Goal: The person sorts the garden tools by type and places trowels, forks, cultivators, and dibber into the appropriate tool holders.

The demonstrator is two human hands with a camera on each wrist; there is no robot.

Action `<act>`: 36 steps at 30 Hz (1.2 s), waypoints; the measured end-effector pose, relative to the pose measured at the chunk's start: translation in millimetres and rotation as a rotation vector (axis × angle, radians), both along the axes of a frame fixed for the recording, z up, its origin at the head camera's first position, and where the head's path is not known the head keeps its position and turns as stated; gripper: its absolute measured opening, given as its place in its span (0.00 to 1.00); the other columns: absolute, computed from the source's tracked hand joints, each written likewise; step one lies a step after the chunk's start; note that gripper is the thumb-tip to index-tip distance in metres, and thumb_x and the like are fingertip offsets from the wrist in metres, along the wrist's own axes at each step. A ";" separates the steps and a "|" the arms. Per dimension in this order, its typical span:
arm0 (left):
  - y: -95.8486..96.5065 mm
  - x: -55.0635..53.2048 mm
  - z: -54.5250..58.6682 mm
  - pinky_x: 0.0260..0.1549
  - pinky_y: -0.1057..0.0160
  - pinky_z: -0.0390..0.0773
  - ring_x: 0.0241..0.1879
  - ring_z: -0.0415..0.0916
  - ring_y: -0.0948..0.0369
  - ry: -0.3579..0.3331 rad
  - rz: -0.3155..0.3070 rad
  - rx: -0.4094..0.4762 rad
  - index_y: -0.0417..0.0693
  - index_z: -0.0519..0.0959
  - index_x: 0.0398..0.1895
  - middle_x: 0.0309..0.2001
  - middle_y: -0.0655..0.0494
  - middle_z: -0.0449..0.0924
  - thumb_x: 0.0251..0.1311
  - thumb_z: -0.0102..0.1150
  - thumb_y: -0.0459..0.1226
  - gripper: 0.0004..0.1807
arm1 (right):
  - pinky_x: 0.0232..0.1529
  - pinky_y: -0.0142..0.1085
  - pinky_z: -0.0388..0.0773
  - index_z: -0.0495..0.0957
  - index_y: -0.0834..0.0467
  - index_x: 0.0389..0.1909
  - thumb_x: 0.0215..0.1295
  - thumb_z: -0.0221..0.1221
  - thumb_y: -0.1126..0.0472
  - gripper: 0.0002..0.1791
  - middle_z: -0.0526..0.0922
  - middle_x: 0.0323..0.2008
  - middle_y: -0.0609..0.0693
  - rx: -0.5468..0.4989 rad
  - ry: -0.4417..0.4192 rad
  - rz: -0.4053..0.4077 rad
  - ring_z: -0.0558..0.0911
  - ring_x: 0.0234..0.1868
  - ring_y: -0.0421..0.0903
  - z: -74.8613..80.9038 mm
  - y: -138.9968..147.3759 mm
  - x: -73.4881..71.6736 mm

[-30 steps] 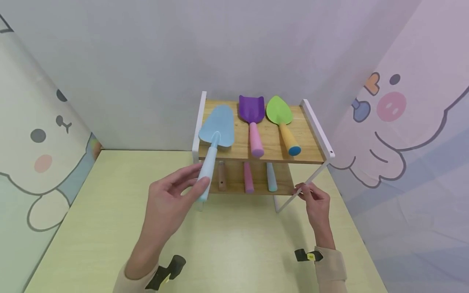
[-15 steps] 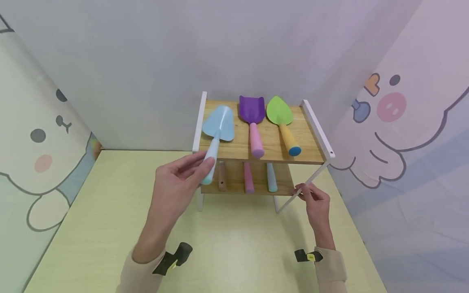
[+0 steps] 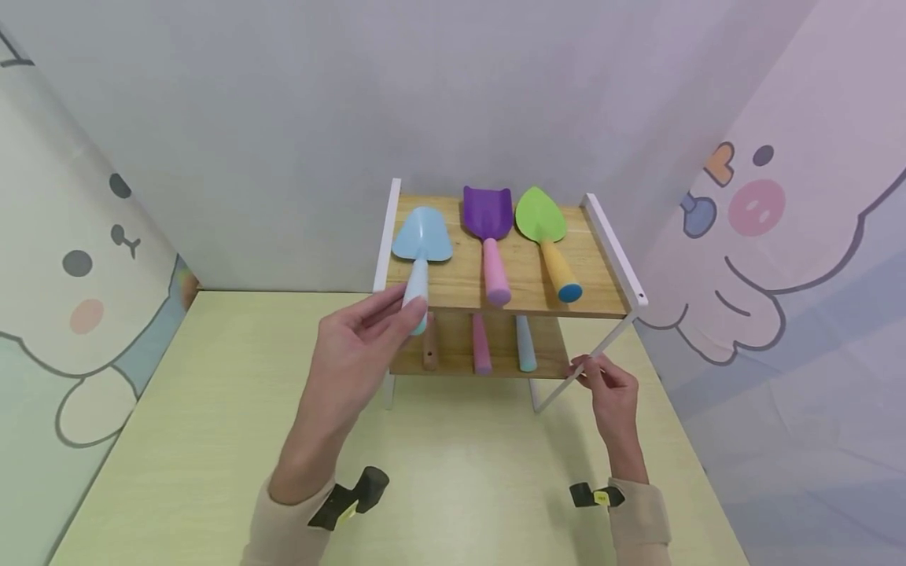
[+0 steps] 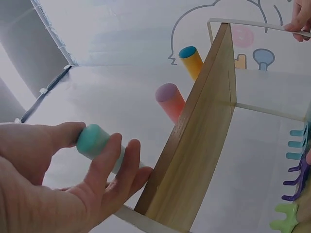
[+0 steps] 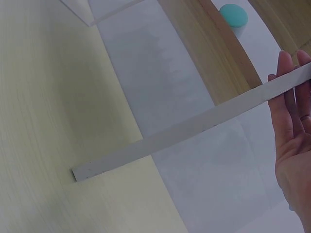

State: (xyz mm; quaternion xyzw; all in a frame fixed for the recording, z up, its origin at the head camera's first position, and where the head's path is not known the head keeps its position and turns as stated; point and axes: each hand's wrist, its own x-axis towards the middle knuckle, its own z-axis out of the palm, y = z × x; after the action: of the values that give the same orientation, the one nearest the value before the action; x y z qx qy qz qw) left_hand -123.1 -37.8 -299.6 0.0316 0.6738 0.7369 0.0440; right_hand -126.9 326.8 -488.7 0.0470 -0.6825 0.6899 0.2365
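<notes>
In the head view, my left hand [image 3: 361, 350] holds a light blue hand trowel [image 3: 422, 236] by its handle, between thumb and fingers. The trowel's blade is over the left part of the upper board of a two-tier wooden rack [image 3: 453, 295]; whether it touches the board I cannot tell. The left wrist view shows the handle's turquoise end [image 4: 92, 141] between thumb and fingers. My right hand [image 3: 614, 393] pinches the rack's slanting white leg [image 5: 194, 124] on the right side. To the trowel's right lie a purple shovel with a pink handle [image 3: 495, 271] and a green trowel with a yellow handle [image 3: 559, 271].
On the lower board, a brown handle [image 3: 430, 346], a pink handle [image 3: 481, 346] and a pale blue handle [image 3: 525, 346] point forward. The left wrist view shows turquoise, purple and green prongs [image 4: 286, 218] there. The rack stands on a pale yellow table [image 3: 467, 472] before a curtain [image 3: 283, 157].
My left hand has moved right and forward with the light blue trowel, whose handle now points more straight toward me. My right hand has stayed on the rack's leg.
</notes>
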 end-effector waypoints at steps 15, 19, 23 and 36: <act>29.1 -7.1 5.8 0.50 0.59 0.84 0.52 0.85 0.61 0.196 0.097 -0.186 0.44 0.78 0.66 0.53 0.52 0.86 0.66 0.69 0.47 0.29 | 0.46 0.34 0.86 0.86 0.69 0.39 0.76 0.54 0.73 0.12 0.88 0.34 0.49 -0.013 0.013 0.012 0.90 0.36 0.42 -2.6 0.6 0.0; 36.1 -9.9 6.9 0.46 0.59 0.86 0.48 0.87 0.57 0.289 0.134 -0.248 0.38 0.79 0.64 0.50 0.46 0.87 0.69 0.67 0.45 0.27 | 0.46 0.33 0.85 0.86 0.69 0.39 0.76 0.54 0.73 0.12 0.89 0.34 0.49 -0.017 0.021 0.016 0.90 0.36 0.42 -1.8 0.4 0.2; 41.4 -13.9 7.8 0.45 0.62 0.86 0.49 0.87 0.53 0.365 0.179 -0.316 0.32 0.77 0.63 0.52 0.41 0.85 0.72 0.63 0.41 0.25 | 0.45 0.32 0.85 0.86 0.69 0.39 0.76 0.54 0.73 0.12 0.89 0.34 0.48 -0.012 0.013 0.009 0.90 0.36 0.42 -1.4 0.0 -0.2; 57.7 -21.0 -0.7 0.49 0.50 0.84 0.48 0.82 0.43 0.534 0.329 -0.538 0.26 0.77 0.59 0.50 0.34 0.81 0.76 0.56 0.36 0.20 | 0.46 0.33 0.85 0.86 0.70 0.38 0.76 0.54 0.73 0.12 0.88 0.34 0.48 -0.014 -0.008 -0.010 0.89 0.36 0.42 -2.1 -0.5 -1.1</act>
State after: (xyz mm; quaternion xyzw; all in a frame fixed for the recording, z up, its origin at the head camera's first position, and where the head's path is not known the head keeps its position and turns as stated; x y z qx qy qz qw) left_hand -144.1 20.0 -300.3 0.1008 0.8263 0.4976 -0.2439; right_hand -128.0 326.3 -490.8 0.0390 -0.6787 0.6938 0.2378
